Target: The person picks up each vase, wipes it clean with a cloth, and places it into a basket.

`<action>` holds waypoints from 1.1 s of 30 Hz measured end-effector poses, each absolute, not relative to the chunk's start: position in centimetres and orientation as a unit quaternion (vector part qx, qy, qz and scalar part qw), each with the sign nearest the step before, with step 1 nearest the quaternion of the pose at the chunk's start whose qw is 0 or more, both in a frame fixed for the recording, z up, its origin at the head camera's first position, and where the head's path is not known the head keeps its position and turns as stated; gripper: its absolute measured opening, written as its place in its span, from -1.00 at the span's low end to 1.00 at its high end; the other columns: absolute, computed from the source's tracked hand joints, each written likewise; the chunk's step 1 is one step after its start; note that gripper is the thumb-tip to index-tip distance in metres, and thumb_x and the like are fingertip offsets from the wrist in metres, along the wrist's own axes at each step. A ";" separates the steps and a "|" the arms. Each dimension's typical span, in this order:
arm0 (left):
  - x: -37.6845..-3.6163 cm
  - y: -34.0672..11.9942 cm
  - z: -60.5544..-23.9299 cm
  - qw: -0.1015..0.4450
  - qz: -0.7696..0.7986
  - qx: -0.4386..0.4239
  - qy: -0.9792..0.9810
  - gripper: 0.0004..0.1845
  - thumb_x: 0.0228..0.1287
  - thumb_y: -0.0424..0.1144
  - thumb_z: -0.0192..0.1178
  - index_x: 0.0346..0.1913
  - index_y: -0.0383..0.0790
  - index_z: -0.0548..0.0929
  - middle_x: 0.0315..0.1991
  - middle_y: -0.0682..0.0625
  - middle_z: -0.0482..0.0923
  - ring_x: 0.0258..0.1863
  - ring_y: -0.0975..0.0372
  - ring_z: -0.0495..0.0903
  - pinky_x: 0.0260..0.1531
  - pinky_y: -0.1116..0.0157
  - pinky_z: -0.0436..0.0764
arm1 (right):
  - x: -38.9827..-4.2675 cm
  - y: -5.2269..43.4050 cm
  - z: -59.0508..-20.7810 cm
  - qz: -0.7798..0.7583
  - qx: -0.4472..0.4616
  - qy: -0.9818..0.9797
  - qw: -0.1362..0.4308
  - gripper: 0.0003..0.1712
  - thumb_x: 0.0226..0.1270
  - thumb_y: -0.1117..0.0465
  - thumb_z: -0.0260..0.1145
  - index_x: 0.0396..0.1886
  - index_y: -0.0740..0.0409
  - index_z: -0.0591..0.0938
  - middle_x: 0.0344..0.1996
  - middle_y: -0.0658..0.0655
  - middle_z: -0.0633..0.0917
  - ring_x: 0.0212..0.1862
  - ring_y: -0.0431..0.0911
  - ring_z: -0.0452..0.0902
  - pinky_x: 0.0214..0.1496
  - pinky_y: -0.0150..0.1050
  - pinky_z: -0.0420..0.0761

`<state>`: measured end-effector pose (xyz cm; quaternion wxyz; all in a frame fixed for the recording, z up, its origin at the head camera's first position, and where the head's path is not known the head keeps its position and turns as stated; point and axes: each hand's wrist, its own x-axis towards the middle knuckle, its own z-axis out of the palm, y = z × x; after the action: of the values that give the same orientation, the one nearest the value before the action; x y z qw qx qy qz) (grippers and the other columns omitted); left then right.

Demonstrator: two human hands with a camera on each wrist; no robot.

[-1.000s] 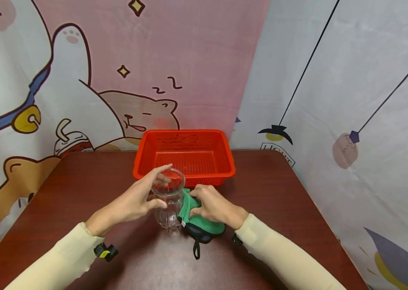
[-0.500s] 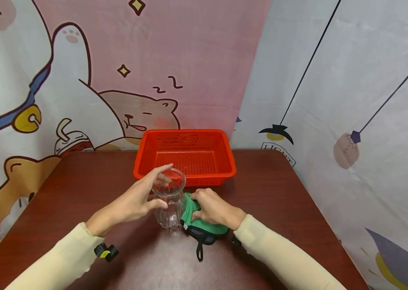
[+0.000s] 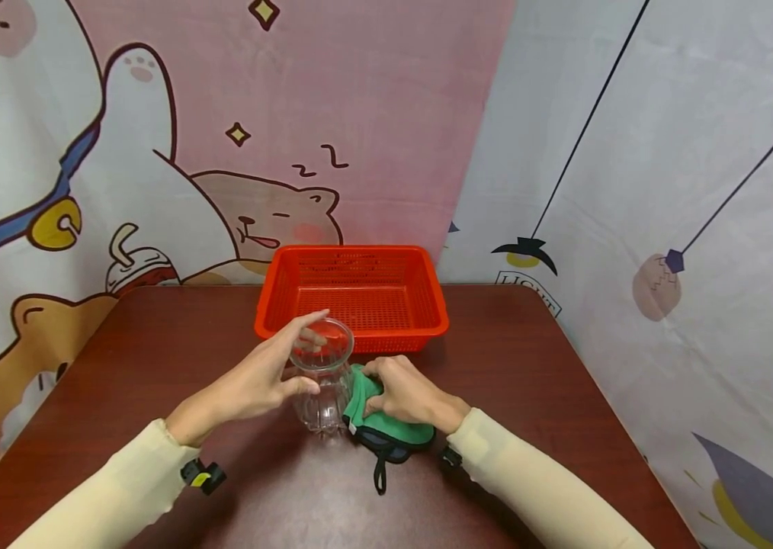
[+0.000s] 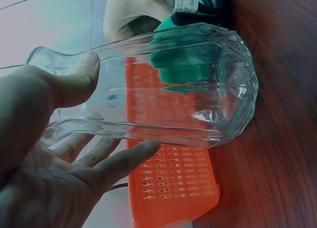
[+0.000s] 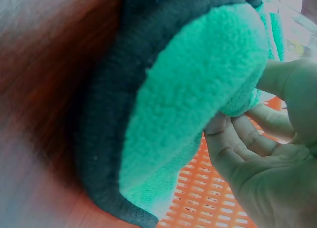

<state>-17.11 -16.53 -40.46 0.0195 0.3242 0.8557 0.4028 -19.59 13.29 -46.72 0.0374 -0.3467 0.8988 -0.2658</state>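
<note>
A clear glass vase (image 3: 321, 396) with a flared rim stands upright on the table. My left hand (image 3: 259, 381) holds it near the top, thumb on the near side and fingers round the far side. The left wrist view shows the thumb on the glass of the vase (image 4: 163, 89). At the vase's right side, my right hand (image 3: 407, 393) pinches a green fluffy cleaning cloth (image 3: 386, 427) with black trim. A black hanging loop sticks out toward me from the cloth. In the right wrist view, thumb and fingers meet on the bunched cloth (image 5: 198, 79).
Behind the vase and cloth, a red perforated plastic basket (image 3: 352, 335) stands near the table's back edge. The brown table (image 3: 510, 366) meets patterned fabric walls at its back and sides.
My right hand has moved the cloth slightly right and toward me, mostly in the first half second. The left hand and the vase have stayed nearly still.
</note>
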 end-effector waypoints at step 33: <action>-16.7 -16.2 -40.3 0.028 0.387 0.306 0.870 0.24 0.39 -0.29 0.68 0.90 0.18 0.05 0.47 -0.09 0.66 0.43 0.01 0.72 0.33 -0.05 0.85 | -19.1 13.6 -43.9 -0.374 -0.341 0.863 -0.013 -0.53 0.30 0.13 0.85 0.16 0.06 0.92 -0.10 -0.08 0.90 -0.13 -0.29 0.71 -0.10 -0.38 0.76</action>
<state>-16.72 -16.24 -40.29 0.0284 0.3059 0.8695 0.3867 -19.09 13.58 -43.88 -0.0135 -0.3406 0.8626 -0.3738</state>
